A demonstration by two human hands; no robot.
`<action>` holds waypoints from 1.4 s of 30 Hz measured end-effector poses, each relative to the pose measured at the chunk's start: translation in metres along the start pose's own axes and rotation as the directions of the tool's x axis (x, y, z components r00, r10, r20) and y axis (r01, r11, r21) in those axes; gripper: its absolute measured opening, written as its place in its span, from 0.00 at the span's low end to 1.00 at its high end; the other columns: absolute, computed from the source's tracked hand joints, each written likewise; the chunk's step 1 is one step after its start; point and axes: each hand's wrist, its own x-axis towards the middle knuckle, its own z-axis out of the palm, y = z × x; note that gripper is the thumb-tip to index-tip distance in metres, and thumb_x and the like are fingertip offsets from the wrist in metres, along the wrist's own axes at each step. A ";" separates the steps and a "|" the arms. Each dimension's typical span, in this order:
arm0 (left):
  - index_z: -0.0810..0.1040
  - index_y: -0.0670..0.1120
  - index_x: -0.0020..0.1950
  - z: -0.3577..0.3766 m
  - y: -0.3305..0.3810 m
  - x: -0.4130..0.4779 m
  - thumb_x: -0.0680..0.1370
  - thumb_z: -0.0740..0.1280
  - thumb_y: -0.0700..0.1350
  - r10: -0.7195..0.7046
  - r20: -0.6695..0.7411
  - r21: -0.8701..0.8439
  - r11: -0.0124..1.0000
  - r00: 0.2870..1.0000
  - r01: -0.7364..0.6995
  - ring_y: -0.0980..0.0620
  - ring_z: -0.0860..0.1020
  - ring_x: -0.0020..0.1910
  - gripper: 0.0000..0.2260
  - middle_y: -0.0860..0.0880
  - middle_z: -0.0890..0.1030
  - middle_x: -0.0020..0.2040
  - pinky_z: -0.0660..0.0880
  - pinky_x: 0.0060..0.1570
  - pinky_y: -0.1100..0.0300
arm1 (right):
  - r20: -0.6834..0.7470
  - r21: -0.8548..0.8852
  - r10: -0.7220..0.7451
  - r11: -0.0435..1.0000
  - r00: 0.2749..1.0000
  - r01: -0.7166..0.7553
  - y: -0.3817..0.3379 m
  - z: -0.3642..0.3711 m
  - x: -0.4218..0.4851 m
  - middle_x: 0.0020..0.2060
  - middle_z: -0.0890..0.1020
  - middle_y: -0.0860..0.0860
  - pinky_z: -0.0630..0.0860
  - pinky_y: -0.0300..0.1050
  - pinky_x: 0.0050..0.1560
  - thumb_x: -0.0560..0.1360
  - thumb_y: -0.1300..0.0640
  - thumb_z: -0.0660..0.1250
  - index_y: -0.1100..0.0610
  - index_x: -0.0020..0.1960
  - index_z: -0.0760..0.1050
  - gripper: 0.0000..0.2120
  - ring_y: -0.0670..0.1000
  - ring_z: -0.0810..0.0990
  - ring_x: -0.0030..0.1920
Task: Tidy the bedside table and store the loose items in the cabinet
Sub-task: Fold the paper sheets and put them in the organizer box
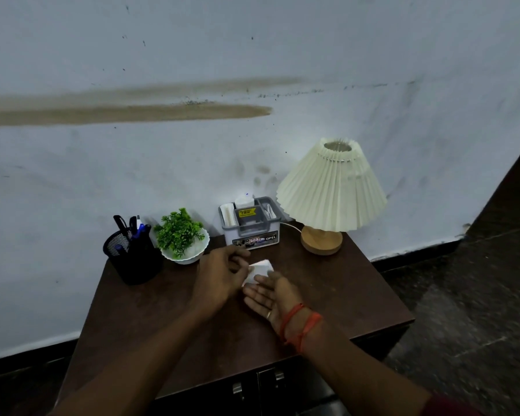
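The head view looks down on a dark brown bedside table set against a stained pale wall. Along the table's back edge, from left of frame to right, stand a black mesh pen holder, a small green plant in a white bowl, a grey and white organizer box and a lamp with a pleated cream shade on a wooden base. The box front carries a sticker reading "OPEL"; a yellow label on its top is too small to read.

The right half of the tabletop and the whole front strip are bare. At the lower edge of the frame two metal handles mark the cabinet doors.

A folded white tissue lies at the table's centre, just in front of the box. The left hand pinches its left edge with curled fingers. The right hand lies flat and open, palm up, its fingertips touching the tissue's near edge.
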 end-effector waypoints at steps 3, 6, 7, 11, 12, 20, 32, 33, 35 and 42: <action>0.83 0.52 0.46 -0.009 0.011 -0.012 0.68 0.72 0.36 0.102 0.054 -0.033 0.994 0.993 -0.101 0.59 0.82 0.35 0.13 0.55 0.83 0.36 0.80 0.42 0.64 | 0.052 0.100 0.039 0.994 0.998 -0.044 0.000 -0.001 -0.011 0.45 0.81 0.60 0.81 0.48 0.39 0.79 0.42 0.55 0.64 0.54 0.76 0.25 0.54 0.81 0.44; 0.84 0.49 0.48 -0.021 0.018 -0.027 0.67 0.74 0.35 0.172 0.087 -0.027 0.985 0.981 -0.170 0.57 0.83 0.38 0.13 0.52 0.84 0.38 0.78 0.43 0.68 | 0.060 0.161 0.036 0.986 0.998 -0.045 -0.001 -0.003 -0.019 0.43 0.82 0.60 0.80 0.49 0.38 0.77 0.37 0.55 0.64 0.54 0.76 0.29 0.57 0.81 0.44; 0.84 0.49 0.48 -0.025 0.018 -0.031 0.66 0.75 0.35 0.183 0.093 -0.038 0.983 0.979 -0.180 0.57 0.83 0.39 0.14 0.52 0.84 0.38 0.79 0.43 0.68 | 0.062 0.168 0.031 0.985 0.998 -0.041 -0.001 -0.003 -0.022 0.41 0.83 0.60 0.81 0.50 0.38 0.77 0.37 0.56 0.63 0.54 0.76 0.29 0.57 0.82 0.44; 0.84 0.49 0.49 -0.039 0.027 -0.050 0.65 0.76 0.35 0.218 0.087 -0.065 0.975 0.972 -0.213 0.58 0.84 0.40 0.15 0.53 0.84 0.38 0.80 0.45 0.67 | 0.067 0.074 0.016 0.997 0.998 -0.021 -0.004 -0.002 -0.041 0.33 0.85 0.57 0.81 0.48 0.39 0.77 0.44 0.61 0.61 0.51 0.78 0.19 0.55 0.82 0.40; 0.84 0.50 0.49 -0.041 0.029 -0.054 0.65 0.76 0.35 0.222 0.081 -0.071 0.974 0.972 -0.217 0.58 0.84 0.41 0.15 0.54 0.84 0.38 0.80 0.45 0.67 | 0.060 0.048 0.012 0.999 0.998 -0.015 -0.004 -0.001 -0.045 0.32 0.85 0.56 0.81 0.47 0.36 0.77 0.47 0.63 0.60 0.50 0.78 0.16 0.54 0.82 0.39; 0.85 0.52 0.47 -0.058 0.039 -0.090 0.65 0.79 0.38 0.170 0.032 -0.129 0.978 0.985 -0.165 0.60 0.84 0.40 0.15 0.57 0.85 0.40 0.81 0.45 0.64 | -0.027 -0.032 -0.048 0.998 0.998 0.048 0.004 -0.004 -0.073 0.40 0.81 0.59 0.80 0.44 0.25 0.75 0.64 0.67 0.62 0.48 0.76 0.03 0.55 0.80 0.37; 0.80 0.37 0.55 -0.025 0.050 -0.150 0.78 0.67 0.40 -0.658 0.150 -0.836 0.313 0.737 0.450 0.41 0.82 0.50 0.09 0.39 0.83 0.48 0.79 0.44 0.54 | 0.066 -0.332 -0.386 0.861 0.920 0.385 0.032 -0.016 -0.098 0.42 0.84 0.53 0.80 0.49 0.44 0.75 0.66 0.66 0.61 0.55 0.80 0.10 0.53 0.82 0.43; 0.79 0.38 0.54 -0.025 0.056 -0.154 0.78 0.67 0.43 -0.650 0.236 -0.845 0.230 0.722 0.483 0.42 0.81 0.51 0.09 0.40 0.83 0.49 0.78 0.47 0.53 | 0.079 -0.353 -0.419 0.837 0.905 0.418 0.035 -0.016 -0.101 0.44 0.84 0.54 0.80 0.51 0.48 0.75 0.66 0.67 0.61 0.55 0.80 0.10 0.53 0.82 0.45; 0.79 0.40 0.54 -0.026 0.064 -0.161 0.78 0.67 0.49 -0.592 0.379 -0.844 0.096 0.712 0.528 0.43 0.80 0.53 0.12 0.41 0.83 0.51 0.77 0.51 0.52 | 0.108 -0.389 -0.486 0.782 0.867 0.487 0.041 -0.017 -0.109 0.45 0.85 0.53 0.79 0.52 0.54 0.75 0.66 0.67 0.57 0.51 0.82 0.09 0.53 0.83 0.47; 0.78 0.38 0.61 -0.029 0.070 -0.169 0.78 0.67 0.46 -0.566 0.362 -0.905 -0.022 0.741 0.425 0.45 0.84 0.46 0.16 0.37 0.83 0.54 0.82 0.44 0.54 | 0.225 -0.536 -0.608 0.575 0.761 0.618 0.062 -0.027 -0.126 0.47 0.86 0.46 0.79 0.48 0.58 0.73 0.61 0.69 0.53 0.53 0.83 0.09 0.45 0.84 0.51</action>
